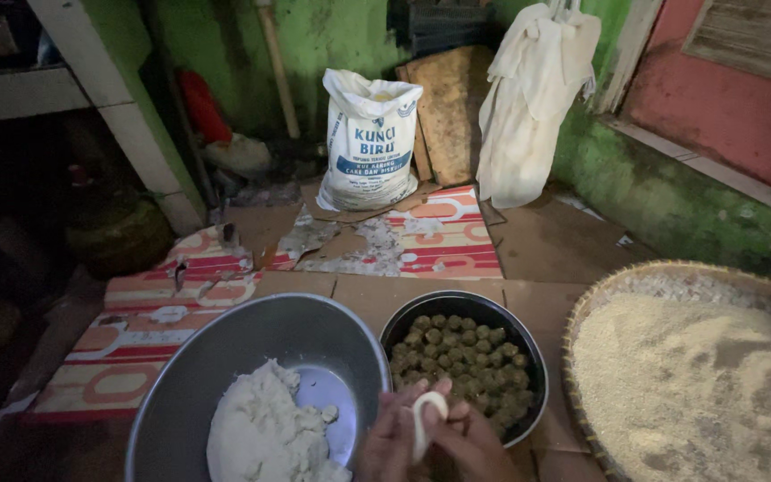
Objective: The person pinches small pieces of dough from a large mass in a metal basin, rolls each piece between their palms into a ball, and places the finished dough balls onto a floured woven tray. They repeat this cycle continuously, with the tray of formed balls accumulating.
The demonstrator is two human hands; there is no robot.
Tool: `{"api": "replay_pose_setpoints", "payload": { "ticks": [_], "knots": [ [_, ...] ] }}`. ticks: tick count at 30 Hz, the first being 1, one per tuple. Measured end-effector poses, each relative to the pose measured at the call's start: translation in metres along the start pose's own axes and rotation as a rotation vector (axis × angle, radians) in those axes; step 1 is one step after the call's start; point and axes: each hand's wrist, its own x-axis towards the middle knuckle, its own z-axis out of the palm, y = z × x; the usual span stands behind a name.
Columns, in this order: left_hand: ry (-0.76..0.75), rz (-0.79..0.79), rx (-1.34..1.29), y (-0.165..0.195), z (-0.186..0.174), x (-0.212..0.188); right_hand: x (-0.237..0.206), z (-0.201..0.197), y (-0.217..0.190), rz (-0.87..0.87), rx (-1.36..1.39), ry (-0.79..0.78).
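Note:
Both my hands meet at the bottom middle of the view, pressing a small flat piece of white dough (425, 419) between them. My left hand (389, 439) is on the left of the dough and my right hand (468, 442) on the right. Just left sits a large metal bowl (225, 357) holding a lump of white dough (261, 433). Behind my hands is a dark round bowl (484, 308) filled with several small greenish-brown balls (461, 353).
A wide woven tray (609, 286) of pale crumbs (689, 384) lies at right. A white printed sack (369, 143) stands at the back beside a hanging white cloth (533, 98). Red patterned mat (149, 312) and cardboard (555, 241) cover the floor; green wall (671, 201) at right.

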Motion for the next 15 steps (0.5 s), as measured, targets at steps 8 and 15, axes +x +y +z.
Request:
{"api": "replay_pose_setpoints", "payload": {
  "ticks": [8,15],
  "knots": [
    [0.189,0.163,-0.031,0.036,-0.030,0.003,0.062,0.027,-0.060,-0.098,-0.404,-0.130],
    [0.302,0.098,-0.143,0.068,-0.069,0.004,0.130,0.019,-0.070,-0.409,-1.817,0.099]
  ]
}}
